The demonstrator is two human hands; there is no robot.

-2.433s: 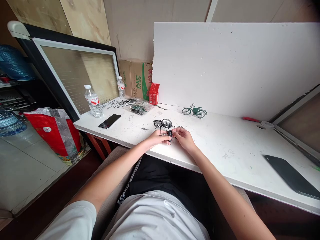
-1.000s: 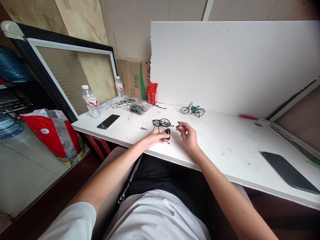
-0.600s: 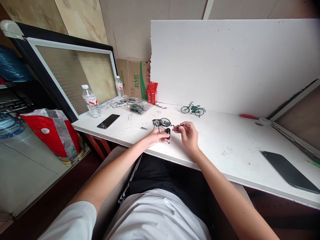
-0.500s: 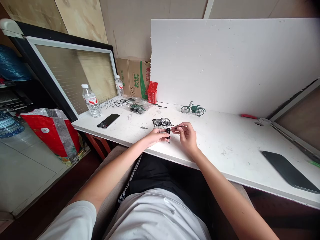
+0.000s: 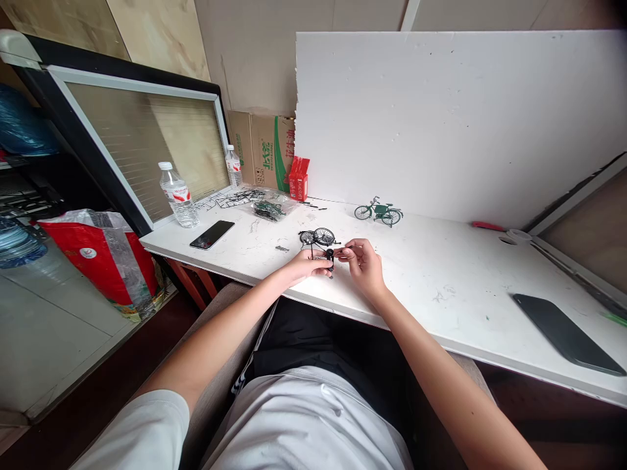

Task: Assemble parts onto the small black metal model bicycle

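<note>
Nearer the left hand (image 5: 307, 266) than a second ago, the right hand (image 5: 363, 264) now has its fingertips beside the small black part (image 5: 330, 254).
Thumb and fingers of the left hand are closed on that part, just above the front edge of the white table (image 5: 416, 287); the right thumb and fingertips are pinched together on a thin dark piece (image 5: 344, 249), too small to make out. Just beyond the hands are black spoked wheels (image 5: 324, 236); whether they join the held part, I cannot tell. Farther back, a green model bicycle (image 5: 381, 210) stands upright near the white board (image 5: 392, 117). Leftward lie a clear bag of green and black parts (image 5: 269, 210), a phone (image 5: 212, 234) and, behind it, an upright water bottle (image 5: 179, 196).
</note>
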